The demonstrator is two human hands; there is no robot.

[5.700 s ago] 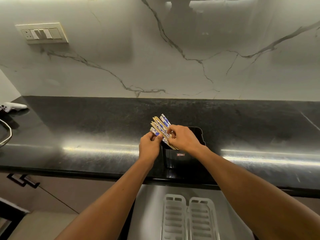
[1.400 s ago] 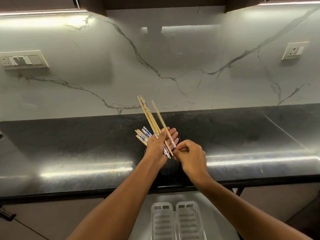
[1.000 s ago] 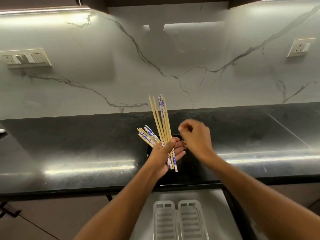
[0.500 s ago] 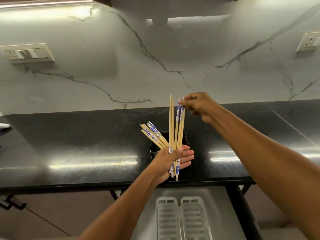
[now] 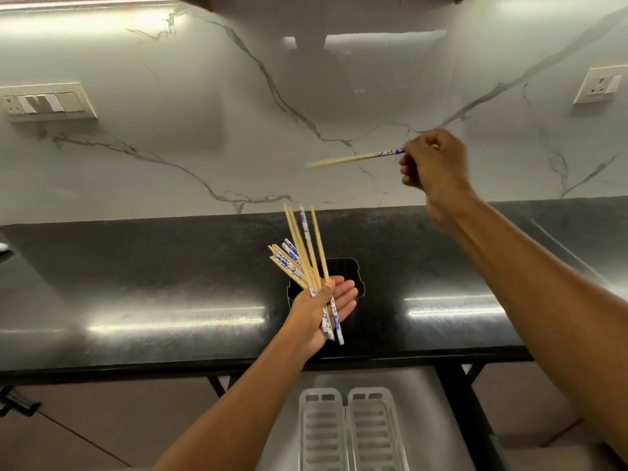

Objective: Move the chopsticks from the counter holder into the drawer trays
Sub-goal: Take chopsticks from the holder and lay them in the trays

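Observation:
My left hand [image 5: 324, 309] hovers palm up over the black holder [image 5: 353, 266] on the counter, its thumb pinning a bundle of chopsticks [image 5: 306, 246], wooden with blue and white patterned ends. More chopsticks [image 5: 283, 261] lean out of the holder's left side behind that hand. High at the right, in front of the wall, my right hand [image 5: 435, 163] is shut on one single chopstick [image 5: 353, 158] by its patterned end, the tip pointing left. Below the counter edge, two white slotted trays [image 5: 351, 433] lie in the open drawer [image 5: 431, 416].
The black stone counter [image 5: 153, 277] runs the full width under a marble wall. A switch plate [image 5: 44, 102] sits on the wall at left and a socket [image 5: 599, 85] at right. A dark cabinet handle [image 5: 18, 401] shows at lower left.
My right hand has pulled one chopstick out of the bundle and swung it up and to the right, turning it level. My left hand stays over the holder with the rest.

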